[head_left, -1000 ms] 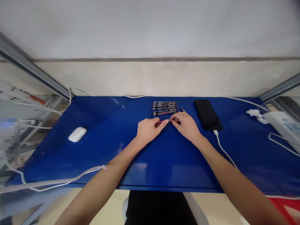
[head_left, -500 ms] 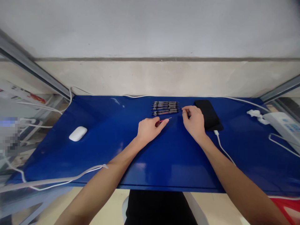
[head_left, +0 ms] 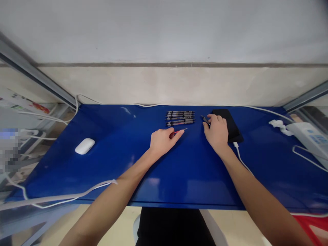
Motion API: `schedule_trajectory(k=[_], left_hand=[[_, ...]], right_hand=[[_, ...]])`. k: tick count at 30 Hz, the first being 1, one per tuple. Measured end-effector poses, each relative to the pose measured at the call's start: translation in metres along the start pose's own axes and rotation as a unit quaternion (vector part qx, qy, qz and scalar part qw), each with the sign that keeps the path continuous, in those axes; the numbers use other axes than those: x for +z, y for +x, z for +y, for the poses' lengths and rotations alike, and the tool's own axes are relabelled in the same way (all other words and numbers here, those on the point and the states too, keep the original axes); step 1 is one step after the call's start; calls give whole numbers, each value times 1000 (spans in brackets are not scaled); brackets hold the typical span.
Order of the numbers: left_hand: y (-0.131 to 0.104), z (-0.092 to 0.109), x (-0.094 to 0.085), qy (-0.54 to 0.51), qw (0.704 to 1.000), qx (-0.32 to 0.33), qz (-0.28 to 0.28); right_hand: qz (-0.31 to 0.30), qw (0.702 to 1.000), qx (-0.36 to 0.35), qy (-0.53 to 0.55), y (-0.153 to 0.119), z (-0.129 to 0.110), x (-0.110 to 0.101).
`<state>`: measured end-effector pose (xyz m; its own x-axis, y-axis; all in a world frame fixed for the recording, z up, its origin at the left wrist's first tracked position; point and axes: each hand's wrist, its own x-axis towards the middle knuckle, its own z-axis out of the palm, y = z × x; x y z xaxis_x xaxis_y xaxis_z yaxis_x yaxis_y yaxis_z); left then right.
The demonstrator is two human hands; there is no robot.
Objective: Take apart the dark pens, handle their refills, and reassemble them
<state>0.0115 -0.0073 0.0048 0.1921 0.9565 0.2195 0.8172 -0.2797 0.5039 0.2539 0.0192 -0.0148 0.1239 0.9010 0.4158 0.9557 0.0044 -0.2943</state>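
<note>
My left hand (head_left: 163,141) is closed on a thin red pen refill (head_left: 176,132), whose pale narrow tip points right past the thumb. Just behind it, several dark patterned pens (head_left: 180,118) lie side by side on the blue table (head_left: 176,171). To their right, my right hand (head_left: 217,132) has its thumb and fingers around a short dark pen barrel (head_left: 205,119). One end of the barrel sticks out to the upper left; the fingers hide the other end.
A black flat device (head_left: 227,124) lies right beside my right hand, with a white cable (head_left: 242,159) plugged into it. At the left is a white earbud case (head_left: 85,146). Crumpled white tissue (head_left: 280,126) and a white box-like unit (head_left: 311,138) are at the right.
My right hand has moved a little to the right, away from the row of pens, and the dark barrel now shows at its fingertips. My left hand keeps its place with the refill.
</note>
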Motion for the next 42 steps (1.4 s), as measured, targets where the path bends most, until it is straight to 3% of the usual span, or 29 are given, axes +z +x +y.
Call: schedule_trajectory(k=[5, 8, 12, 16, 20, 22, 27, 34, 42], left_hand=[[0, 0, 0, 4, 1000, -1, 4], [0, 0, 0, 7, 1000, -1, 2], [0, 0, -1, 5, 1000, -6, -6], [0, 1, -2, 10, 1000, -11, -9], [0, 1, -2, 10, 1000, -12, -13], [0, 1, -1, 10, 1000, -12, -14], [-1, 1, -1, 7, 1000, -12, -13], [0, 1, -2, 8, 1000, -7, -13], [0, 1, -2, 25, 999, -13, -23]], right_hand=[[6, 999, 9, 30, 1, -5, -3], [24, 983, 31, 181, 1, -15, -8], [-46, 899, 67, 431, -3, -32, -16], [-66, 833, 123, 535, -7, -46, -24], [-121, 727, 151, 658, -11, -57, -30], [-156, 705, 153, 675, -13, -60, -31], [-161, 698, 160, 679, -15, -60, -31], [-176, 716, 185, 650, -11, -61, -36], [-200, 716, 182, 644, -17, -67, -27]])
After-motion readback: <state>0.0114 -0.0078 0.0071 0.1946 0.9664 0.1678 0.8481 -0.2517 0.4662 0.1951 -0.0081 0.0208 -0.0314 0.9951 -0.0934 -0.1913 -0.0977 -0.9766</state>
